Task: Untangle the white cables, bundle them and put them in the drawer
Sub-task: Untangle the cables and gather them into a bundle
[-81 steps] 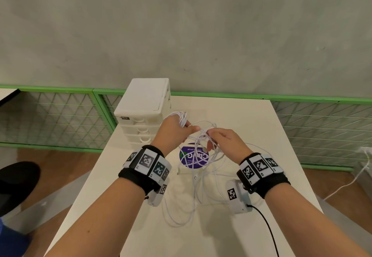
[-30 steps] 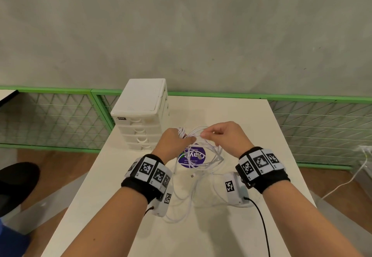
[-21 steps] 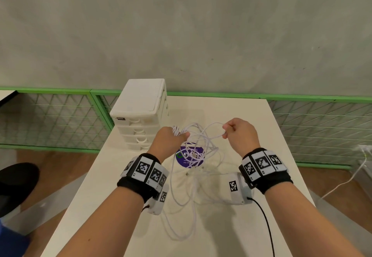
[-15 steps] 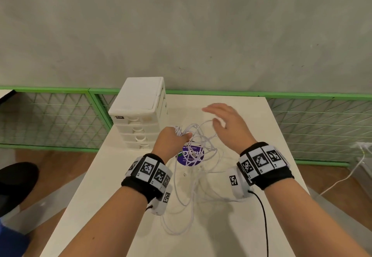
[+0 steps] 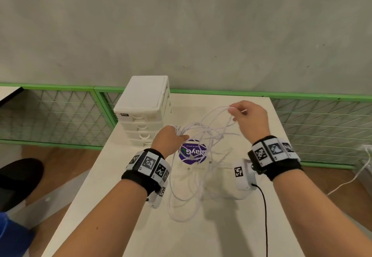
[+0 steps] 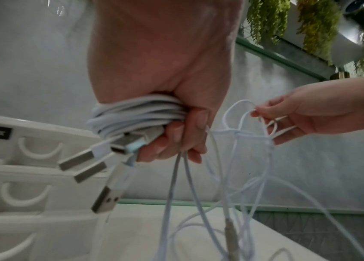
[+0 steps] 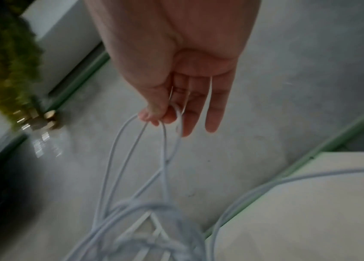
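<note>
Several white cables (image 5: 203, 136) hang in a tangle above the cream table (image 5: 231, 226). My left hand (image 5: 171, 138) grips a coiled bunch of them (image 6: 136, 116), with several USB plugs (image 6: 100, 169) sticking out below the fist. My right hand (image 5: 243, 116) is raised to the right and pinches cable loops (image 7: 170, 113) between thumb and forefinger, its other fingers straight. Loose strands trail onto the table (image 5: 181, 200). The white drawer unit (image 5: 144, 110) stands just left of my left hand, its drawers closed.
A round purple sticker (image 5: 192, 151) lies on the table under the cables. A green-framed mesh fence (image 5: 54, 114) runs behind the table, against a grey wall. A black wire (image 5: 265, 216) trails from the right wrist camera. Wooden floor lies on both sides.
My right hand let go, reached out flat over the tangle, then pinched loops and lifted them up and to the right. The left hand kept its grip on the coiled bunch.
</note>
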Demonstrator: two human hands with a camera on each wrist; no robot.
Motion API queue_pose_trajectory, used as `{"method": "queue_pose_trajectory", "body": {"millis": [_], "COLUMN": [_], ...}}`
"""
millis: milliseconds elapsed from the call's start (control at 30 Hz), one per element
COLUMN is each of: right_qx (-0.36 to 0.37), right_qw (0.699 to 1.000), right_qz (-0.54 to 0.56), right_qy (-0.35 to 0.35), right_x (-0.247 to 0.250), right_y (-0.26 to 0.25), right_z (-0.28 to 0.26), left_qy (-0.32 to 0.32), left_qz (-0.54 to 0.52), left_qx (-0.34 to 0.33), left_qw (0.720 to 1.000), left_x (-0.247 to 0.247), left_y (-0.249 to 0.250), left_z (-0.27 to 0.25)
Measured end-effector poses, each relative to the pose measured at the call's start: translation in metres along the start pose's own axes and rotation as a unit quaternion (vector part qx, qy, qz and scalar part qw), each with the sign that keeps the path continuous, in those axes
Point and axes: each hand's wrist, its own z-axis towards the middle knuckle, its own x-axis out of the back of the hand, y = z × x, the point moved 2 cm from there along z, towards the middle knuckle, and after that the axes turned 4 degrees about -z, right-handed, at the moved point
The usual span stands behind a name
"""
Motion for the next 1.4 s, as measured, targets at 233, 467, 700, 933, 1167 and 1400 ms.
{"method": "queue_pose_trajectory", "body": {"millis": [233,467,700,933,1167,1400], "right_qx": [-0.162,-0.046,0.242,0.125,0.113,0.009], "right_qw": [0.969,0.996,0.956,0.968,0.975,0.965], "right_qz": [0.178,-0.073,-0.148,-0.128,-0.004,-0.1], "right_qy": [0.063,-0.032,-0.076,-0.175,-0.193,-0.243], "right_x": [0.007,0.005,-0.015,-0.033,-0.032,-0.011], "right_y": [0.038,0.039,-0.011,-0.012,-0.014,0.003], "right_z": [-0.01,-0.002,0.001,-0.008,-0.018,-0.009], "left_qy": [0.02,0.029,0.05,0.017,-0.021,0.003], "left_qz": [-0.009,-0.033,-0.046,-0.158,-0.131,-0.119], "left_qx": [0.005,-0.028,-0.049,-0.055,-0.089,-0.047], "left_qw": [1.0,0.999,0.997,0.986,0.987,0.992], "left_x": [0.006,0.003,0.0,0.001,-0.001,0.007], "left_y": [-0.001,0.013,0.028,0.036,0.043,0.035], "left_z": [0.004,0.001,-0.003,-0.011,-0.016,-0.011]}}
